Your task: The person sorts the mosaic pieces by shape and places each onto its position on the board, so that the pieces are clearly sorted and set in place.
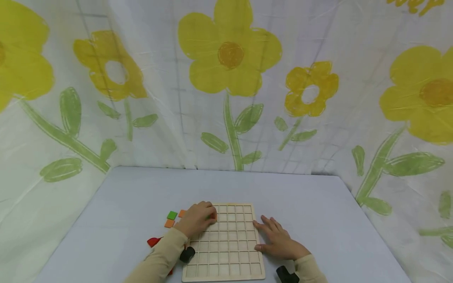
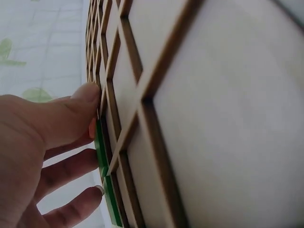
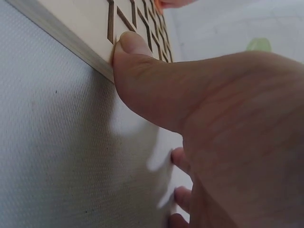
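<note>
A pale wooden board (image 1: 228, 247) divided into square cells lies on the table. Over its far left part, my left hand (image 1: 196, 218) pinches a small orange tile (image 2: 92, 127) between thumb and fingers, partly hidden by them. Close by, green tiles (image 2: 100, 148) sit in cells along the board's far side, the middle and ring fingers near them. At the board's right edge, my right hand (image 1: 279, 240) rests with fingers spread. Its thumb (image 3: 135, 45) presses on the wooden rim, while the other fingertips touch the table.
Left of the board lie a loose green tile (image 1: 172, 215), an orange tile (image 1: 169, 223) and red pieces (image 1: 153, 241), some partly hidden by the left sleeve. Black wrist cameras (image 1: 187, 254) sit at both wrists. A flower-printed curtain (image 1: 159, 129) hangs behind the table (image 1: 297, 196).
</note>
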A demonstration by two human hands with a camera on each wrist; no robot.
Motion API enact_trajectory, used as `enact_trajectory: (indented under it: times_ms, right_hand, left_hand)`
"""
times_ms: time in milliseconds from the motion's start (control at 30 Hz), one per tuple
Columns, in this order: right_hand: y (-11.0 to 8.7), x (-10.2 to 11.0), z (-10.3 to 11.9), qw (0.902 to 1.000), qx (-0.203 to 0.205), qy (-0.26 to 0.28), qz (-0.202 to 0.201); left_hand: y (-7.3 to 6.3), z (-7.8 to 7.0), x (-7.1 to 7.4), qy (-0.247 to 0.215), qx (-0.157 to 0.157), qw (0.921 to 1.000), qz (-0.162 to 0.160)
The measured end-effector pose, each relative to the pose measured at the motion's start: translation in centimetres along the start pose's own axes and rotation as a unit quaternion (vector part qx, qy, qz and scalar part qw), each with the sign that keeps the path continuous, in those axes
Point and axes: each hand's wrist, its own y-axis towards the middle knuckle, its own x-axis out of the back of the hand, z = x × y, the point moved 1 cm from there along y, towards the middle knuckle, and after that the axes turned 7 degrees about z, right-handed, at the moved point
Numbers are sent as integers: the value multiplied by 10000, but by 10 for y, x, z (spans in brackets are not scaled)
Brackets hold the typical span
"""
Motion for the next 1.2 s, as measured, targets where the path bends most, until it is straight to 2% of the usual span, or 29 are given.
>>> enact_trajectory:
  times_ms: [267, 500, 800, 933, 1100, 1200]
  right_hand:
    - [4, 2, 2, 10000, -28, -70, 6]
    - [9, 2, 1, 9999, 2, -114, 67]
    - [11, -3, 4, 9999, -72, 0, 95]
    - [7, -6, 3, 9999, -107, 18, 35]
    - [4, -5, 0, 9998, -174, -47, -43]
    - [4, -2, 1, 9998, -168, -129, -65]
  left_hand:
    - [2, -2, 0, 21, 68, 9999, -141]
    - [1, -3, 1, -88, 273, 9995, -165]
    - [-10, 1, 7, 55, 541, 9982, -235]
    - [-17, 9, 23, -191, 955, 9951, -164]
    - [-35, 25, 46, -620, 1644, 9844, -77]
    - [-48, 36, 53, -583, 1804, 9819, -45]
